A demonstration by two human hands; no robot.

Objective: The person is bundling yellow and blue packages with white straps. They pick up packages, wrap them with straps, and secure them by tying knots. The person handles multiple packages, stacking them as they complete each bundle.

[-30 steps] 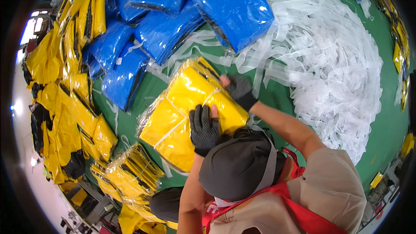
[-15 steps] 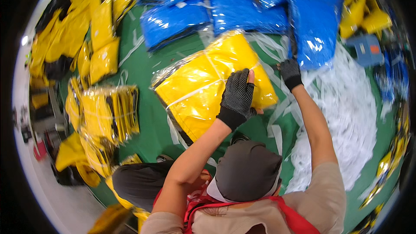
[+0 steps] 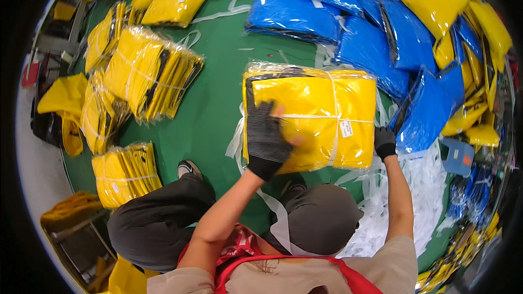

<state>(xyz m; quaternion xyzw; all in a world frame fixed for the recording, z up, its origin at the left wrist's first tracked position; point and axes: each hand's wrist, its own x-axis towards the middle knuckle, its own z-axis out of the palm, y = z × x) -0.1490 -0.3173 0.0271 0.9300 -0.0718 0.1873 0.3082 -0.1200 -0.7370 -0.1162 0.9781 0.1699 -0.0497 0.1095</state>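
A bundle of yellow packages [image 3: 310,98] in clear plastic lies on the green floor before me, tied crosswise with white strap and bearing a small white label. My left hand [image 3: 267,141], in a black knitted glove with bare fingertips showing, rests on the bundle's left side. Its fingers are spread and slightly blurred. At the right edge of the bundle is my right hand [image 3: 384,141], also in a black glove. Its fingers look curled, and what they hold, if anything, is hidden. A loose white strap [image 3: 235,141] trails beside the bundle's left side.
Tied yellow bundles [image 3: 155,73] stand at the left. Blue plastic-wrapped packages [image 3: 294,13] lie at the far side and right, with yellow ones [image 3: 436,2] behind. A heap of white straps [image 3: 419,190] covers the floor at right, near a grey-blue box [image 3: 456,156].
The yellow bundle has turned to sit squarer, its label now showing. My left hand has shifted to its left side; my right hand, earlier beside a blue package, is at its right edge. The view has moved.
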